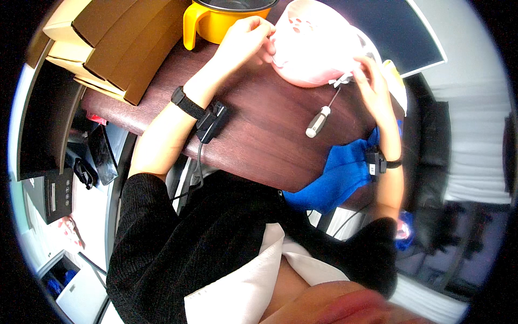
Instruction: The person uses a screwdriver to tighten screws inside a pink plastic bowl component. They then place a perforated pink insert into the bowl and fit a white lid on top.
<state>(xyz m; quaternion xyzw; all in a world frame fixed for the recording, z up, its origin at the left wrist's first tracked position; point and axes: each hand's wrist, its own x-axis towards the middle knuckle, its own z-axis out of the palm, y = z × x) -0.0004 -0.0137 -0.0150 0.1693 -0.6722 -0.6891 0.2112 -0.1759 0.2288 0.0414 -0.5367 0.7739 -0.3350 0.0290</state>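
Observation:
A pale pink, rounded, shell-like object (318,48) stands at the far side of the brown table, its kind not plain to me; glare washes out much of its surface. My left hand (251,40) grips its left edge with curled fingers. At its lower right, my right hand (372,81) holds the edge between thumb and fingers, beside a small white fitting (342,80). A screwdriver (318,122) with a grey-and-white handle lies just nearer than the object, its shaft pointing toward that fitting.
A yellow pot (211,27) with a handle sits beyond my left hand. Cardboard boxes (116,48) are stacked at the far left. A blue cloth (337,175) hangs over the near right table edge under my right forearm. A dark screen (396,38) stands at the far right.

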